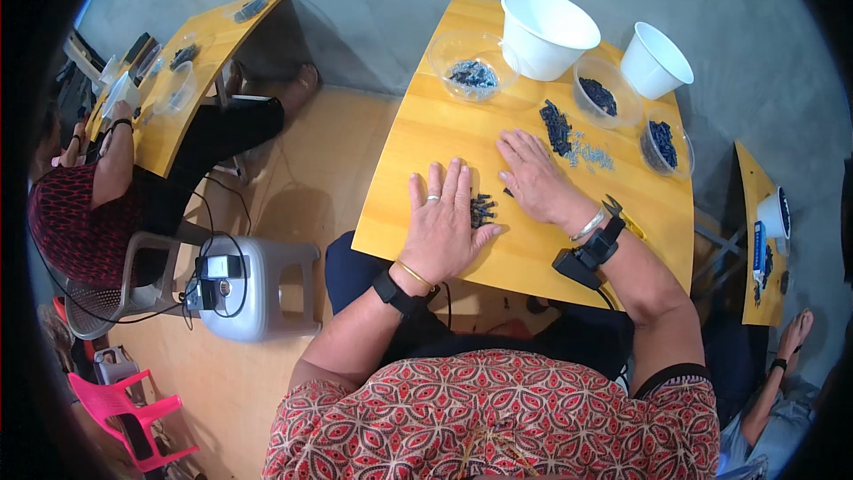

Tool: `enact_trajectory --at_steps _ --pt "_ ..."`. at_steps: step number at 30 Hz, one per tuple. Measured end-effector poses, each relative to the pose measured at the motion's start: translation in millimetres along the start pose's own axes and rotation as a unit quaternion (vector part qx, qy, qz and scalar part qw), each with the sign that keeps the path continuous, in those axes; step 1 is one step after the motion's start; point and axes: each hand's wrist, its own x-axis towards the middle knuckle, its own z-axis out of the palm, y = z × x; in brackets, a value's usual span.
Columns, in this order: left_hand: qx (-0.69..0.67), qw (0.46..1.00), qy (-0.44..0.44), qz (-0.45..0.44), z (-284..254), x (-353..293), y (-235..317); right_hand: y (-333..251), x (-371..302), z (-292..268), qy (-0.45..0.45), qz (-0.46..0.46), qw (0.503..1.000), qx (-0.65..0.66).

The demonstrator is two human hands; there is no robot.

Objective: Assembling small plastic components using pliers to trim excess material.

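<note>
My left hand (pixel 442 224) lies flat on the yellow table (pixel 404 169), fingers stretched out and pointing away from me. Beside its thumb and partly under it is a small heap of dark pieces (pixel 482 212). My right hand (pixel 537 180) also rests palm down, its fingers extended toward the far left. A single dark piece (pixel 507 192) shows at the edge of that hand. Just beyond its fingers are a pile of dark strip-like pieces (pixel 557 128) and a scatter of small silvery pieces (pixel 590 156). Whatever lies under the palms is hidden.
Clear bowls (pixel 473 78), (pixel 607 98) and a clear cup (pixel 665 144) hold small parts. Two white tubs (pixel 549 36), (pixel 656 60) stand at the far edge. Yellow-handled cutters (pixel 626 216) lie by my right wrist. People sit at tables left and right; a grey stool (pixel 258 293) carries cables.
</note>
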Motion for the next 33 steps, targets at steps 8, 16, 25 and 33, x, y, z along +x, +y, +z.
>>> enact_trajectory --at_steps 8,16,25,33 --pt "0.022 1.000 0.010 0.009 4 1 0 -4 -14 -7 -0.024 -0.002 1.000 0.010" --pt "0.022 1.000 -0.008 0.002 2 2 2 1 -17 -16 0.038 -0.005 0.997 0.073" --pt "0.032 0.999 -0.017 -0.006 5 -1 2 2 -68 -53 0.228 0.154 0.917 0.288" --pt "0.015 1.000 -0.018 -0.007 2 1 3 -21 -106 -36 0.186 0.218 0.918 0.273"
